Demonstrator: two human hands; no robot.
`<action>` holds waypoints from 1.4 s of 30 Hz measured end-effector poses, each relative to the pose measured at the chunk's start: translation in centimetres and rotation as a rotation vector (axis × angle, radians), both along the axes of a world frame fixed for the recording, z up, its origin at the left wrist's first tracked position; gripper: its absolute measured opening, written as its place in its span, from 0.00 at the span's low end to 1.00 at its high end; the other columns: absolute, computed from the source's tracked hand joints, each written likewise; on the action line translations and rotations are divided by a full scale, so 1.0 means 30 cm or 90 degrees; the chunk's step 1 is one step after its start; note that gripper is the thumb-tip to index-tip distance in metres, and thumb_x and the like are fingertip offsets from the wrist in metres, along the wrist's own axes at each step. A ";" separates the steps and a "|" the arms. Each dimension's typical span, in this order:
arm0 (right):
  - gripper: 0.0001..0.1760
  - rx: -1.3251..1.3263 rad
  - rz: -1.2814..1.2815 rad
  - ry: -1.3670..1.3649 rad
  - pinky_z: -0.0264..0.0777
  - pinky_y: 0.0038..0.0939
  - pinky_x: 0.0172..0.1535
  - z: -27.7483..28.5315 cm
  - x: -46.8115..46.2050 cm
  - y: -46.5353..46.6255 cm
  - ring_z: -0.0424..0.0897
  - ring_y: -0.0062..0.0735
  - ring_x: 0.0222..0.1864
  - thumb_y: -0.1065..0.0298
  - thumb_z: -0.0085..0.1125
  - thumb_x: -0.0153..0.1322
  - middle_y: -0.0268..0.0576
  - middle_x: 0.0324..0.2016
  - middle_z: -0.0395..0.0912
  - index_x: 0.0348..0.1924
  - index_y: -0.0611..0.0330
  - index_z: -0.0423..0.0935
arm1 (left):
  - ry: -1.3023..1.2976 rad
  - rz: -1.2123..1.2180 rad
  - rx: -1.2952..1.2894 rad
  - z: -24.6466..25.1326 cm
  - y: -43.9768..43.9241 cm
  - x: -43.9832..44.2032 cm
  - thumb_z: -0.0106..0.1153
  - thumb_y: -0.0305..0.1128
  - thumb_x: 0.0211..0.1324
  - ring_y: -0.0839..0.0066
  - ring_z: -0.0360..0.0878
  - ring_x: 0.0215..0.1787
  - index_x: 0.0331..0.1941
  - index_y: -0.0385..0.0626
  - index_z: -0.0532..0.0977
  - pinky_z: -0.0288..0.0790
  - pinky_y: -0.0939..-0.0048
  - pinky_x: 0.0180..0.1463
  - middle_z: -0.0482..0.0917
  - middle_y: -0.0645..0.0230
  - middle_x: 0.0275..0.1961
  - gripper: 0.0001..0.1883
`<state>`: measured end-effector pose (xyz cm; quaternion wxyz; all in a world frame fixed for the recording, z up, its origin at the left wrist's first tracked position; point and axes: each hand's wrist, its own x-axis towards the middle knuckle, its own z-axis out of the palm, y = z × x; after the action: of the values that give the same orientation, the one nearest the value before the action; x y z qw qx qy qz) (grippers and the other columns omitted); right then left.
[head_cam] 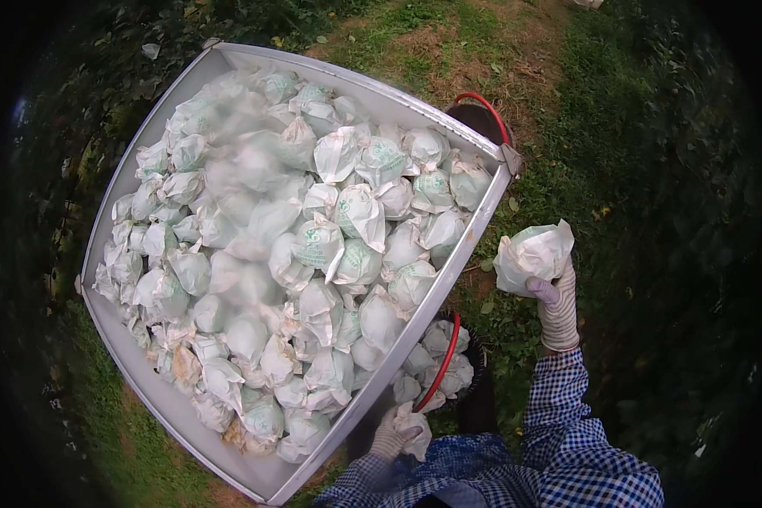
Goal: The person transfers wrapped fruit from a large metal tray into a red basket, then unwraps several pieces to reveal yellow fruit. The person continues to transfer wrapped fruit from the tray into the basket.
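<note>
My right hand point(557, 303), in a striped knit glove, grips a fruit in a white paper bag point(528, 259) out to the right of the cart bed, above the grass. My left hand point(388, 438), gloved the same way, is closed around another paper-bagged fruit point(414, 432) beside the near edge of the metal cart bed point(413, 320). Many bagged fruits point(320, 244) lie heaped in that bed, some with green print and a few stained brown. Between my hands stands a dark bucket point(476, 362) with a red handle point(443, 371), holding more bagged fruits point(441, 336).
A second bucket point(476, 120) with a red handle stands past the bed's far right corner point(511, 160). Dark leafy plants point(660, 190) line the right side, and foliage point(57, 190) borders the left. Grass and bare soil point(432, 44) run along the ground between.
</note>
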<state>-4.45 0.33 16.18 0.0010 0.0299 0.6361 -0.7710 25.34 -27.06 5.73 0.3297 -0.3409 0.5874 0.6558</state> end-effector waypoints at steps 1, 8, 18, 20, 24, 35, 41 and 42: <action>0.57 0.029 0.058 0.056 0.73 0.39 0.61 0.073 -0.113 -0.091 0.78 0.38 0.57 0.50 0.82 0.52 0.45 0.55 0.75 0.67 0.61 0.60 | -0.004 0.018 0.085 0.061 -0.001 0.022 0.79 0.35 0.42 0.70 0.74 0.61 0.67 0.38 0.62 0.69 0.68 0.65 0.76 0.60 0.60 0.48; 0.49 0.724 0.112 0.258 0.70 0.46 0.61 0.171 -0.795 -0.787 0.74 0.53 0.59 0.52 0.78 0.52 0.56 0.59 0.70 0.62 0.62 0.68 | 0.036 0.075 0.296 0.321 -0.109 0.022 0.74 0.27 0.47 0.67 0.68 0.68 0.72 0.43 0.55 0.63 0.64 0.71 0.67 0.59 0.67 0.49; 0.36 1.017 0.041 0.180 0.66 0.54 0.64 -0.063 -0.925 -1.002 0.67 0.54 0.66 0.54 0.59 0.70 0.53 0.68 0.63 0.68 0.57 0.63 | 0.210 0.282 0.211 0.401 -0.366 -0.044 0.77 0.30 0.43 0.65 0.68 0.68 0.73 0.43 0.54 0.63 0.62 0.71 0.67 0.57 0.67 0.53; 0.40 1.052 0.029 0.309 0.66 0.53 0.64 -0.109 -0.920 -0.990 0.66 0.55 0.66 0.56 0.64 0.65 0.51 0.65 0.65 0.67 0.59 0.62 | 0.253 0.302 0.196 0.422 -0.413 -0.075 0.77 0.30 0.42 0.65 0.68 0.68 0.73 0.43 0.54 0.63 0.61 0.71 0.67 0.57 0.68 0.53; 0.42 1.038 0.055 0.385 0.64 0.49 0.65 -0.164 -0.954 -0.970 0.66 0.54 0.65 0.59 0.65 0.62 0.55 0.63 0.66 0.67 0.63 0.62 | 0.334 0.332 0.193 0.470 -0.464 -0.130 0.78 0.32 0.41 0.64 0.67 0.68 0.73 0.43 0.54 0.63 0.60 0.71 0.67 0.56 0.68 0.55; 0.39 1.037 0.112 0.319 0.66 0.55 0.64 -0.124 -1.002 -0.939 0.63 0.58 0.67 0.62 0.60 0.67 0.56 0.68 0.59 0.69 0.65 0.60 | 0.507 0.401 0.212 0.560 -0.508 -0.621 0.83 0.39 0.34 0.60 0.70 0.66 0.72 0.42 0.56 0.67 0.56 0.69 0.69 0.54 0.66 0.59; 0.37 0.919 0.401 0.244 0.68 0.50 0.62 -0.055 -0.780 -0.799 0.68 0.56 0.65 0.58 0.63 0.64 0.55 0.64 0.67 0.64 0.64 0.66 | 0.636 0.277 0.163 0.598 -0.606 -1.104 0.79 0.39 0.42 0.64 0.70 0.67 0.70 0.41 0.59 0.70 0.61 0.66 0.71 0.57 0.64 0.51; 0.38 0.925 0.368 0.235 0.67 0.50 0.63 -0.056 -0.738 -0.747 0.68 0.55 0.65 0.57 0.63 0.64 0.55 0.63 0.67 0.64 0.63 0.66 | 0.627 0.235 0.074 0.597 -0.613 -1.205 0.78 0.39 0.43 0.63 0.70 0.67 0.70 0.40 0.59 0.70 0.62 0.67 0.71 0.57 0.64 0.51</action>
<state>-26.59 -22.08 14.51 0.0758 -0.2709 0.9513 -0.1262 -10.80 -45.45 23.63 -0.0878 -0.0718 0.5657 0.8168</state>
